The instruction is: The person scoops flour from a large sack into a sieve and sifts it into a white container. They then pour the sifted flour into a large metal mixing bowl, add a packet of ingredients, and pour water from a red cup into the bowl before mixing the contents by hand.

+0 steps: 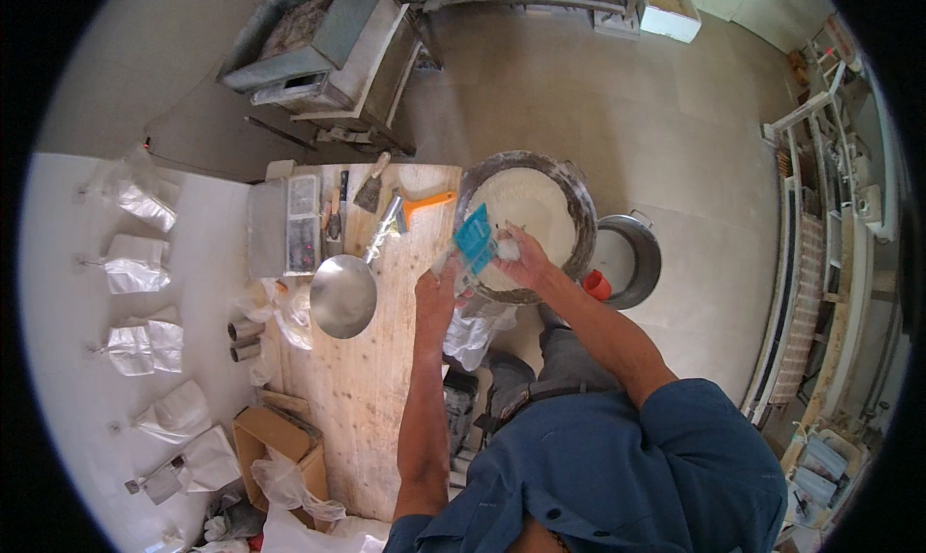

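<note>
Over a wide dark-rimmed tub [581, 201] of pale, cream-coloured powder [526, 194], my two hands are close together. My left hand [439, 285] is closed round the lower end of a blue-and-clear plastic packet [473, 238], which tilts above the tub's near left side. Just right of the packet, my right hand [527, 261] has its fingers curled at a small white piece [506, 249]; whether that belongs to the packet I cannot tell. On the table to the left lie a large metal ladle [343, 297] and an orange-handled scraper [427, 204].
A steel pot [648, 263] with a red cup [597, 285] stands right of the tub. The wooden table [357, 408] bears brushes and a divided box [303, 225]. Plastic bags [145, 345] hang along the left wall. Shelving [801, 225] lines the right; a machine [328, 51] stands at far left.
</note>
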Demonstrator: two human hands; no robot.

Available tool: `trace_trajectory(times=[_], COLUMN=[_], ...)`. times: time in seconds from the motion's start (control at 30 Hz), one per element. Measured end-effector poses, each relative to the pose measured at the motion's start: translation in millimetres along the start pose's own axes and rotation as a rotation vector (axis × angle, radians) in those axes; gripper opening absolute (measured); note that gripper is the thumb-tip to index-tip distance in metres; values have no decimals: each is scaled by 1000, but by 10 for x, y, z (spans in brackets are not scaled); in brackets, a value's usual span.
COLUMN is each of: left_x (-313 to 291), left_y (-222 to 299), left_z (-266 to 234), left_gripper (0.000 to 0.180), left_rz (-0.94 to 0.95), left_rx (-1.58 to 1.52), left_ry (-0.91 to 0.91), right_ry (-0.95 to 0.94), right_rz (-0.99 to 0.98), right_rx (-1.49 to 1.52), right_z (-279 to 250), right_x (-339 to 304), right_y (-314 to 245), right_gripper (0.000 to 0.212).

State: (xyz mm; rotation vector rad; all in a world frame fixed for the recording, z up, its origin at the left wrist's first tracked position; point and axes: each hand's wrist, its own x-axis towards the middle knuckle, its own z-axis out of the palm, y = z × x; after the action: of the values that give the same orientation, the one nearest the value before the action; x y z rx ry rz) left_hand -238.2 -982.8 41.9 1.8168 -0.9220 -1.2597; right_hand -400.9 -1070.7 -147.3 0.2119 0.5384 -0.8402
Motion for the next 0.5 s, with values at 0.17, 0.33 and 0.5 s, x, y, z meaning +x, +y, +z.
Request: trace_trajectory(times=[0.17,0.33,0.5], left_x=[-89,-110,-70], left_y=[-6,-114,-211], left_z=[-81,-77,-88], left_gripper=[54,54,52], left_rz=[7,22,-14], left_rx=[-67,-104,-98], left_ry=[-11,-3,-12], right_ry=[18,45,15], right_rz=[-3,-32,-4], right_rx=[-34,-71,-62], right_z=[57,0,-38], right_x=[-48,5,95], right_y=[17,68,116], right_gripper=[31,30,28])
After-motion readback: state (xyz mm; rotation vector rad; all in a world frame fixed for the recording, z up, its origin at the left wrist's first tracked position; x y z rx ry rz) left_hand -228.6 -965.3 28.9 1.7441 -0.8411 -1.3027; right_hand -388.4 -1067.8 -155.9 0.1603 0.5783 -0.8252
